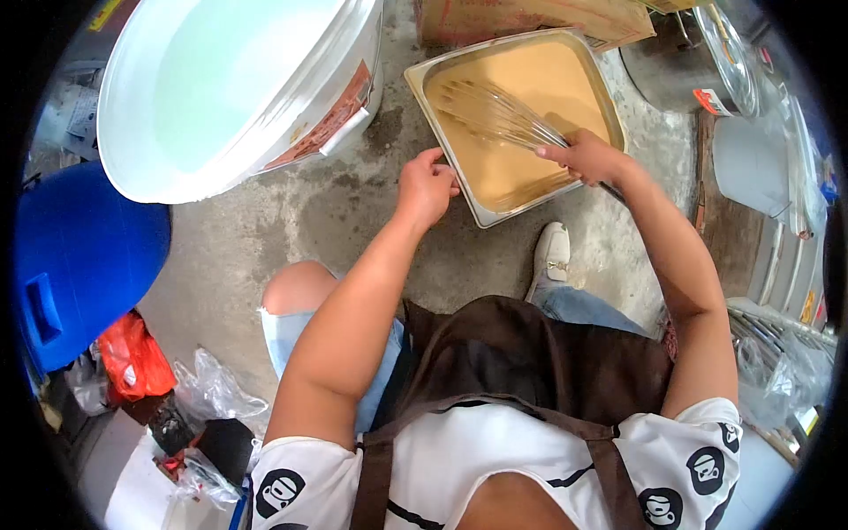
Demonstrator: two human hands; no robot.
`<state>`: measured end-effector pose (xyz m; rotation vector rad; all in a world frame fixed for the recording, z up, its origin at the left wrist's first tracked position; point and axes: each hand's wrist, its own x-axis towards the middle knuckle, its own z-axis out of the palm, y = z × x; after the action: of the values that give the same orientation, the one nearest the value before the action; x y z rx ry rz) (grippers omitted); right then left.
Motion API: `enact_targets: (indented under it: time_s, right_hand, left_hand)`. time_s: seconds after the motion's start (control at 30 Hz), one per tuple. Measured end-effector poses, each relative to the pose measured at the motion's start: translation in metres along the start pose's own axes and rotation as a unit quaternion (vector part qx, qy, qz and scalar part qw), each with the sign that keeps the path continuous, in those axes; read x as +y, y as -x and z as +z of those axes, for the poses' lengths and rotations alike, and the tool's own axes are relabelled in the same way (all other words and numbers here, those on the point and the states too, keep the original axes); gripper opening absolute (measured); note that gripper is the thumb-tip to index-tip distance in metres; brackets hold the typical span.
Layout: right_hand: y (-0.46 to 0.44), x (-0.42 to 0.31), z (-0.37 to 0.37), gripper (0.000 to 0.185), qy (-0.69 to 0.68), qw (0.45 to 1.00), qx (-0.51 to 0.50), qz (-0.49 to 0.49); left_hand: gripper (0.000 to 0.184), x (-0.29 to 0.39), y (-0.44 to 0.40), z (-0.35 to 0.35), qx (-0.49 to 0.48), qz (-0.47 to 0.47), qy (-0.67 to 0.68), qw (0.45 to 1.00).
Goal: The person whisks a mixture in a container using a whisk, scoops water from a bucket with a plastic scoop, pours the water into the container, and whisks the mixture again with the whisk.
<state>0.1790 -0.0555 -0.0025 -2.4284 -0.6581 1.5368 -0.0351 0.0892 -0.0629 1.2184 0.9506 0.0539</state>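
A square metal pan [460,183] of tan, creamy liquid [539,79] rests on the floor ahead of me. My right hand [592,159] is wrapped round the handle of a wire whisk [508,119], over the pan's right part. The whisk lies slanted, its wires pointing left at the liquid; how deep they dip is hard to tell. At the pan's left edge, my left hand [427,188] has its fingers curled against the rim, steadying grip partly hidden.
A large white bucket [340,97] with pale greenish contents stands at the left. Beneath it is a blue plastic barrel [97,256], with a red plastic bag [134,353] nearby. A cardboard box [530,19] and a steel pot [680,71] stand behind the pan.
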Motion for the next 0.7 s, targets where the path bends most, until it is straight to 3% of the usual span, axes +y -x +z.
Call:
enact_targets:
  time_s: [0.1, 0.43, 0.53, 0.6, 0.7]
  right_hand:
    - [0.032, 0.0, -0.013, 0.045, -0.081, 0.996, 0.002, 0.034]
    - [0.05, 0.041, -0.035, 0.052, -0.086, 0.994, 0.058, 0.018]
    - [0.046, 0.048, -0.043, 0.058, 0.002, 0.992, 0.124, 0.011]
    - [0.041, 0.051, -0.047, 0.057, 0.217, 0.95, 0.226, -0.001]
    - [0.04, 0.041, -0.044, 0.051, 0.308, 0.905, 0.293, 0.006]
  left_hand:
    - [0.04, 0.003, 0.002, -0.002, -0.017, -0.018, 0.005, 1.0]
    - [0.039, 0.002, 0.007, -0.005, -0.05, -0.024, 0.013, 0.998]
    - [0.036, 0.004, 0.008, -0.005, -0.037, -0.016, 0.023, 0.999]
    - [0.037, 0.006, 0.009, -0.006, -0.043, -0.018, 0.009, 0.999]
    - [0.043, 0.006, 0.009, -0.011, -0.067, -0.022, 0.006, 0.997]
